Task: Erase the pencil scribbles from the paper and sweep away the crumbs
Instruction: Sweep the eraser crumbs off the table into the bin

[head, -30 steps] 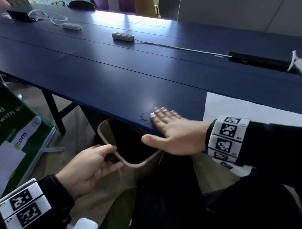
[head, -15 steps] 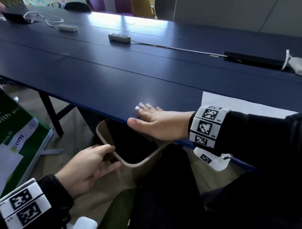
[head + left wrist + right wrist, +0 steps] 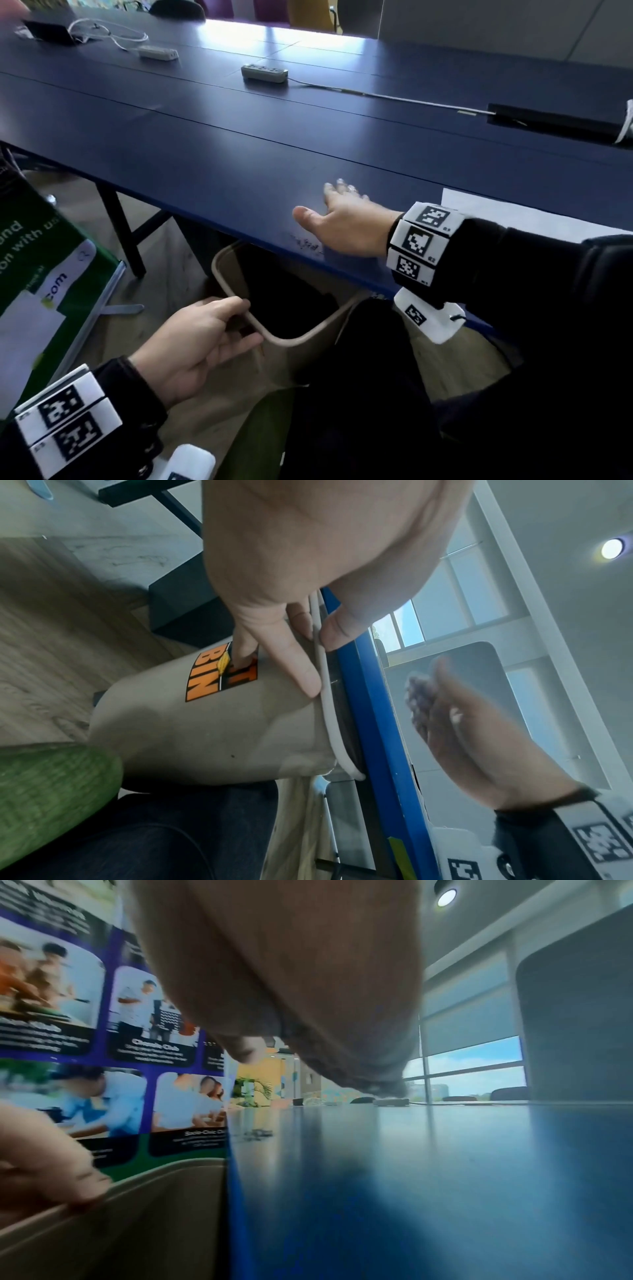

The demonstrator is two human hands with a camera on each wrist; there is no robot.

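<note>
Head view. The right hand is seen flat over the blue table, fingers straight and spread, holding nothing; whether the palm touches the top cannot be told. A small grey line of crumbs lies at the table's near edge, just below and on the thumb side of that hand, its long axis running along the edge. The beige bin is held under that same edge, its open mouth directly beneath the crumbs. The left hand grips the bin's rim, thumb over the lip and fingers curled against the outer wall. The white paper lies flat at the near edge, on the far side of the right wrist from the crumbs; no scribbles can be made out on the visible part.

Left wrist view. The bin wall is matte and smooth, with rounded corners, a thin rolled lip and an orange printed label. The rim is pinched between thumb and fingers. The right hand is blurred above the table edge.

Right wrist view. The tabletop is glossy and smooth. The crumbs are seen as a low, fine, dark heap at the edge, ahead of the fingers.

Judgement: the right hand is the nearer; a short pull toward the edge should tip the crumbs into the bin.
</note>
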